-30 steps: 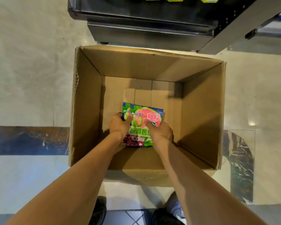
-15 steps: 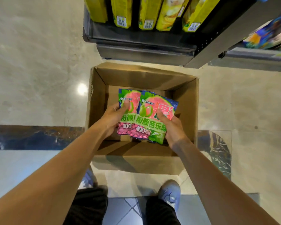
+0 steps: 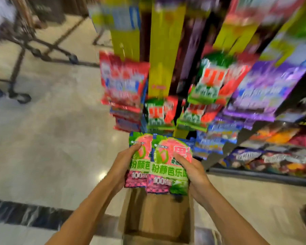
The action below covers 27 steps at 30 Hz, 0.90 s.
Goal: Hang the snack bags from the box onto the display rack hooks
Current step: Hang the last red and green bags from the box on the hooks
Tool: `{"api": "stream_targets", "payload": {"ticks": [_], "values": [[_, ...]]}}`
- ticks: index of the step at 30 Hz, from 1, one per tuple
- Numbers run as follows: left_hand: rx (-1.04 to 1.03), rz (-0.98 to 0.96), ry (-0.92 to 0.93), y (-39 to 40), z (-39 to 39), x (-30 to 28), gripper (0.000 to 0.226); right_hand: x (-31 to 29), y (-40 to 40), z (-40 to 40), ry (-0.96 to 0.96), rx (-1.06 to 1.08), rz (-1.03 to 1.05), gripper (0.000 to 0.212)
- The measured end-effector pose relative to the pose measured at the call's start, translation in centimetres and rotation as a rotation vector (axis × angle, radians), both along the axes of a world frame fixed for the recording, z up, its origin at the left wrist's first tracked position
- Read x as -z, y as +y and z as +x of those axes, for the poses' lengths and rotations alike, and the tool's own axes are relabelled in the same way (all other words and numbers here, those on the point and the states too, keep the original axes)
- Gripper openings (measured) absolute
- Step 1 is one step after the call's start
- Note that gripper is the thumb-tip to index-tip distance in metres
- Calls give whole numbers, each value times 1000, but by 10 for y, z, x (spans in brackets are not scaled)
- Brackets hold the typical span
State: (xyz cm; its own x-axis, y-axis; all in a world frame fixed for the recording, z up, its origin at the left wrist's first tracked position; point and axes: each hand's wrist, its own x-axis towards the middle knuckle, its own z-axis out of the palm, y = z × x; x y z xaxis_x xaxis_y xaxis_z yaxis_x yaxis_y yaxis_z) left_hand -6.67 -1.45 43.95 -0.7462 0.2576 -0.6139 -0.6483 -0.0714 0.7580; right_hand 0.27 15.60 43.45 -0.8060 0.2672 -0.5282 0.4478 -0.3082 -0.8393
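Pink-and-green snack bags [image 3: 159, 161] — two fronts show, overlapped like fanned cards, and whether more sit behind them cannot be told — are held up over the open cardboard box [image 3: 157, 214] and just below the display rack [image 3: 166, 71]. The left hand [image 3: 121, 167] grips the left edge of the stack, thumb across the front; the right hand [image 3: 193, 172] grips the right edge, thumb pressed on the front bag's face. Both sets of fingers are curled behind the packs and mostly out of sight. Holding from both sides likely keeps the slippery packs squared, with their top edges free for the hooks.

Above, rows of hanging packets fill the rack: red ones [image 3: 124, 80] at left, green-and-red ones [image 3: 210, 82] in the middle, purple ones [image 3: 268, 89] at right. Everything up there is smeared by motion blur, so the hooks themselves and any free peg cannot be made out. The box bottom looks bare where it shows, though the bags hide its far part and the picture's lower edge crops its near wall. A dark wheeled frame [image 3: 25, 50] stands on the pale polished floor [image 3: 60, 138] at far left.
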Motion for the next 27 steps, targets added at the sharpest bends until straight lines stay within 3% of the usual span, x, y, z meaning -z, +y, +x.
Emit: {"api": "stream_targets", "payload": {"ticks": [6,11,14,19,27], "values": [[-68,21,239,-12,-2,-159,27,-147,7,-12,174,-25,-18,26],[-112,40,378,-19,10,-256,25,-241,2,-11,314,-42,16,30],[-139,62,438,-25,17,-309,25,-293,-2,-12,393,-62,20,19],[-134,52,582,-35,19,-384,21,-375,-11,-8,486,-30,-9,5],[-168,-9,719,-53,16,-469,15,-472,-36,-2,619,10,119,7]]}}
